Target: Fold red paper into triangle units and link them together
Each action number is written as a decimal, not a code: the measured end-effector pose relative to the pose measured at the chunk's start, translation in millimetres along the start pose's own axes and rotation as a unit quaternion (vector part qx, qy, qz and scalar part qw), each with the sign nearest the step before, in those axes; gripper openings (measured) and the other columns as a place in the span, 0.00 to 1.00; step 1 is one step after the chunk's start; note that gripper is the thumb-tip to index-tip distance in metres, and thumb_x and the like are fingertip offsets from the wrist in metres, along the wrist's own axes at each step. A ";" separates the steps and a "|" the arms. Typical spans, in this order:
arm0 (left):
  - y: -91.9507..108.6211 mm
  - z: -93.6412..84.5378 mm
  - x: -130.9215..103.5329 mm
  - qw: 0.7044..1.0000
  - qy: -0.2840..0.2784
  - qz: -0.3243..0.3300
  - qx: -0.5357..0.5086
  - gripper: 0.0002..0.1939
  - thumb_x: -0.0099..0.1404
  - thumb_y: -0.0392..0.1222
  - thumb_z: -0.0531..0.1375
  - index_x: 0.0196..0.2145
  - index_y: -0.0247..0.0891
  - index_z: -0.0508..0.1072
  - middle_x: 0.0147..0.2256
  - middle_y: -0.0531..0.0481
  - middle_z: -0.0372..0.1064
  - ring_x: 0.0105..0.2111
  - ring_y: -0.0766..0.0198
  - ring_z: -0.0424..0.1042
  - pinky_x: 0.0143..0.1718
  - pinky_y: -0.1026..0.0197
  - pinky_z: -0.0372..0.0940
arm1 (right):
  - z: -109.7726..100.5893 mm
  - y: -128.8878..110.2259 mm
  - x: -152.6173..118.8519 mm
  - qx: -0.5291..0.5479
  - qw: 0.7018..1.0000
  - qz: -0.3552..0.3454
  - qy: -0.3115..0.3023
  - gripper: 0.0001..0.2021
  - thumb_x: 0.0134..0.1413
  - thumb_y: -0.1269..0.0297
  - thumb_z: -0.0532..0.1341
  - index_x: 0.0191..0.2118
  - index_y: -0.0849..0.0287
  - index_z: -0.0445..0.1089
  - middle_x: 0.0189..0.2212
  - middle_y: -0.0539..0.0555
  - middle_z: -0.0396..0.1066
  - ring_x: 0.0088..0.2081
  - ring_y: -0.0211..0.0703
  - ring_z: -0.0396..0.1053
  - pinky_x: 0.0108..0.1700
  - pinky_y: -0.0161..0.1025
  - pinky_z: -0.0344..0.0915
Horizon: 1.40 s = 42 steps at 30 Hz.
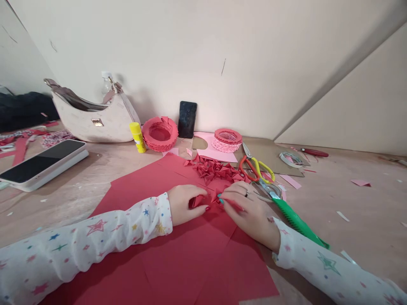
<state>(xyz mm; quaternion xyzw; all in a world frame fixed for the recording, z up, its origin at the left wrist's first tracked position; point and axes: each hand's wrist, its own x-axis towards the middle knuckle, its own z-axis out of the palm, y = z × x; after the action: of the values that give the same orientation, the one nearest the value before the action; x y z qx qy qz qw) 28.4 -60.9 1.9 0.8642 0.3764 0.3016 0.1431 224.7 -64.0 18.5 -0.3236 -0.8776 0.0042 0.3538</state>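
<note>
My left hand [184,204] curls round some folded red paper pieces [197,201], thumb and fingers nearly meeting. Facing it, my right hand [249,208] bends its fingers on a small folded red paper piece [216,196], the teal nail touching it. Under both hands lie large red paper sheets [190,258]. Just beyond the fingers is a heap of folded red paper triangles [213,168]. Scissors with orange and yellow handles [258,168] lie near the right hand, and a green-handled tool [295,220] runs beside the right wrist.
At the back stand a white handbag [95,120], a yellow glue stick [137,137], a red folded-paper ring [160,134], a phone [187,119] and a pink-and-red ring [227,140]. A white device [44,163] lies left. Cardboard [286,156], a red-handled tool [314,152] and scraps lie right.
</note>
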 end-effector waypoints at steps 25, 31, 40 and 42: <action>0.2 1.0 -1.7 0.992 -0.034 0.096 0.078 0.12 0.58 0.37 0.45 0.20 0.36 0.61 0.17 0.53 0.57 0.18 0.71 0.56 0.20 0.68 0.51 | 4.2 -10.0 -8.7 0.098 0.987 -0.035 -0.126 0.10 0.49 0.74 0.52 0.39 0.60 0.58 0.33 0.54 0.63 0.37 0.39 0.59 0.38 0.38 0.61; 5.9 -3.2 -0.8 0.990 -0.070 0.112 0.056 0.13 0.60 0.37 0.43 0.22 0.36 0.62 0.20 0.52 0.60 0.21 0.69 0.58 0.23 0.67 0.53 | 3.7 -11.6 -7.7 0.132 0.977 -0.039 -0.161 0.07 0.51 0.74 0.50 0.37 0.61 0.58 0.33 0.54 0.62 0.37 0.37 0.59 0.39 0.36 0.61; 13.2 -9.1 0.2 0.981 -0.136 0.131 0.052 0.11 0.59 0.33 0.42 0.28 0.34 0.63 0.28 0.48 0.63 0.28 0.66 0.62 0.30 0.66 0.58 | 7.7 -7.6 -9.7 0.088 0.987 -0.080 -0.104 0.12 0.49 0.75 0.53 0.41 0.58 0.59 0.32 0.53 0.62 0.34 0.38 0.58 0.36 0.37 0.59; 14.2 -11.0 0.5 0.978 -0.152 0.138 0.035 0.11 0.59 0.33 0.42 0.31 0.34 0.63 0.31 0.47 0.64 0.31 0.66 0.63 0.33 0.66 0.58 | 7.3 -7.2 -10.6 0.078 0.989 -0.083 -0.093 0.12 0.49 0.74 0.54 0.41 0.57 0.60 0.32 0.53 0.60 0.35 0.37 0.58 0.36 0.37 0.60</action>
<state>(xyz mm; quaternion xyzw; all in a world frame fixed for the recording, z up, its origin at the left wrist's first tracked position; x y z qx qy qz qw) 29.7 -69.9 17.4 0.9481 0.2372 0.1705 0.1254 221.9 -74.2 8.2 -0.2189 -0.9276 0.0730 0.2936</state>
